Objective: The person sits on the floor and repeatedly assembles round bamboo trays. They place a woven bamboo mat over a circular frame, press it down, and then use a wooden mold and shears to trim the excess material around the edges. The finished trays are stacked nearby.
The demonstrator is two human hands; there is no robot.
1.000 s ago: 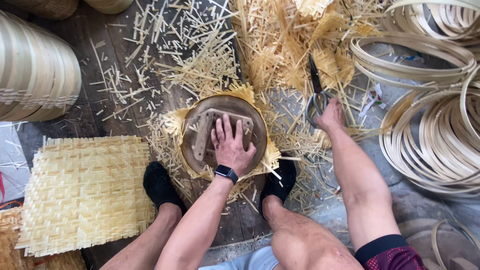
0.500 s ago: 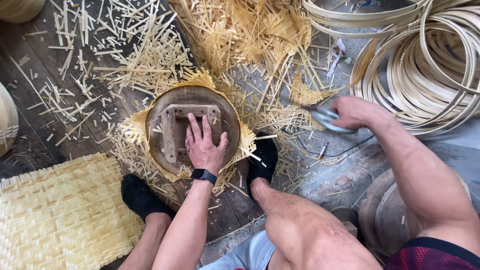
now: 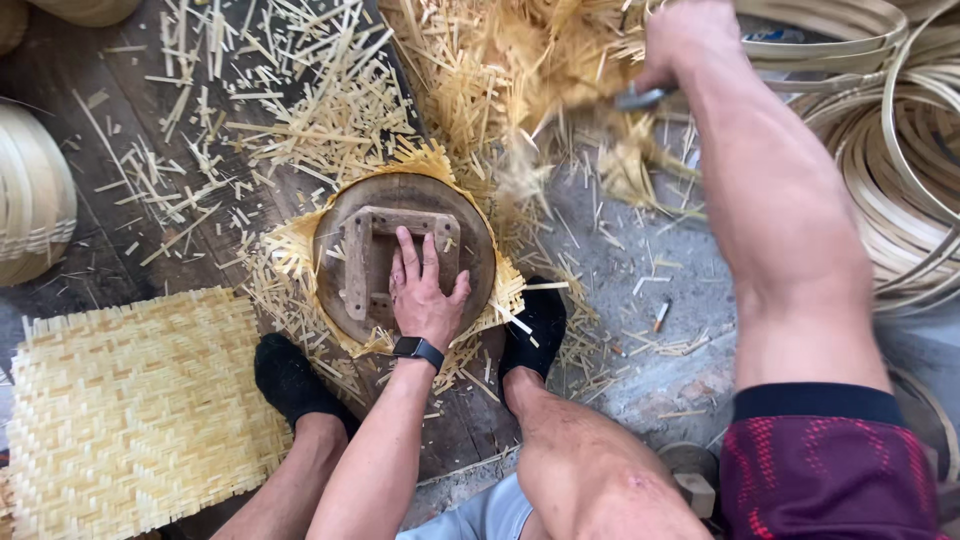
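My left hand, with a black watch on the wrist, lies flat with fingers spread on a small wooden frame. The frame sits on a round wooden mould. Pale woven bamboo sticks out in frayed ends all round under the mould. My right hand is raised at the top right, closed on a metal-bladed tool that is blurred. Bamboo strips near the tool are blurred too. My feet in black socks rest either side of the mould.
A flat woven bamboo mat lies at the lower left on dark boards. Coiled bamboo hoops are stacked at the right. A rounded basket stands at the left edge. Cut bamboo slivers litter the floor.
My right hand has lifted from the floor at the right up toward the top, carrying the tool through the loose strips. My left hand stays pressed on the frame.
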